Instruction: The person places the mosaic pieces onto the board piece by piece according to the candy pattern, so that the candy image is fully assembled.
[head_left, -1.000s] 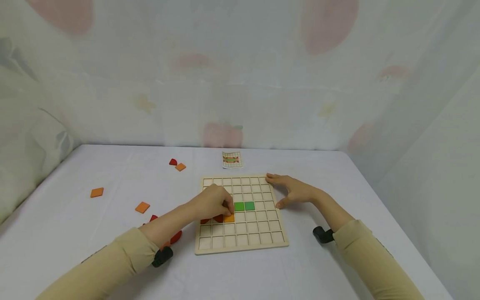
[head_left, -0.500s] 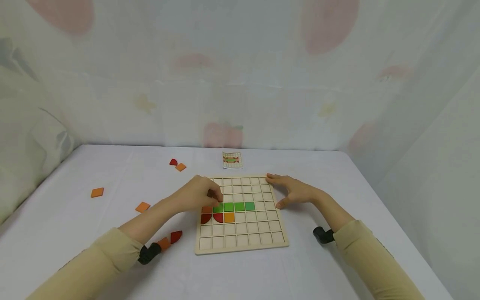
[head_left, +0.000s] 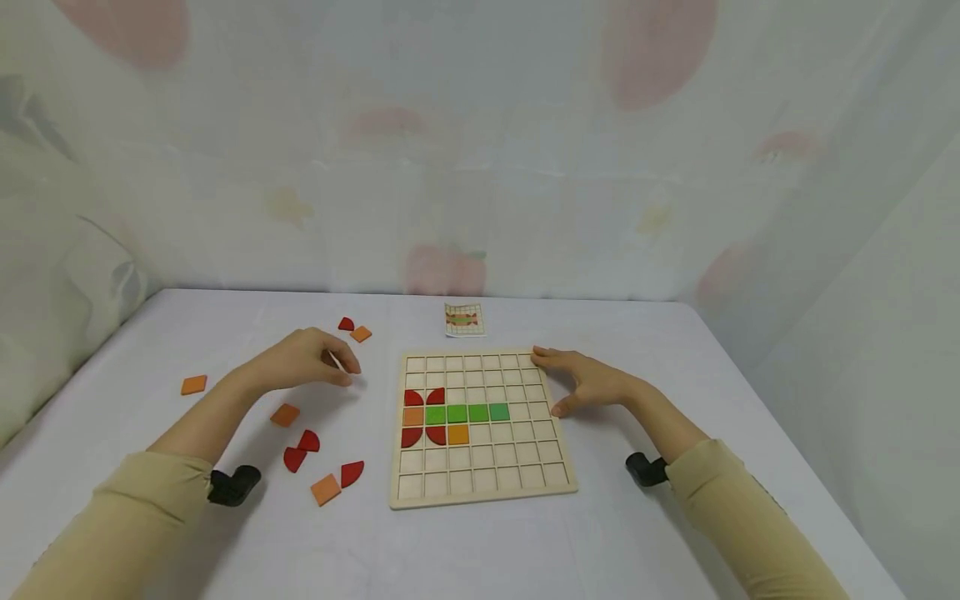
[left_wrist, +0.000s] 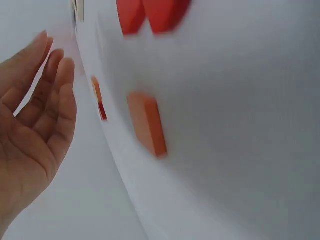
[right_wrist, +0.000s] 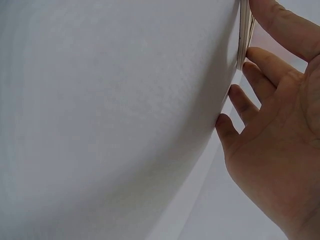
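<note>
Here a square wooden grid board (head_left: 483,429) lies flat on the bench (head_left: 675,350), its edges roughly square to the person. It holds four green squares (head_left: 467,412) in one row, two orange squares and four red quarter-rounds (head_left: 424,417), all near its left edge. The right hand (head_left: 588,383) rests spread against the board's right rim, fingers straight. Left of the board, the left hand (head_left: 307,360) hovers relaxed, holding nothing. Loose around it lie four orange squares (head_left: 285,414) and four red quarter-rounds. Behind the board sits one small pattern card (head_left: 463,319).
</note>
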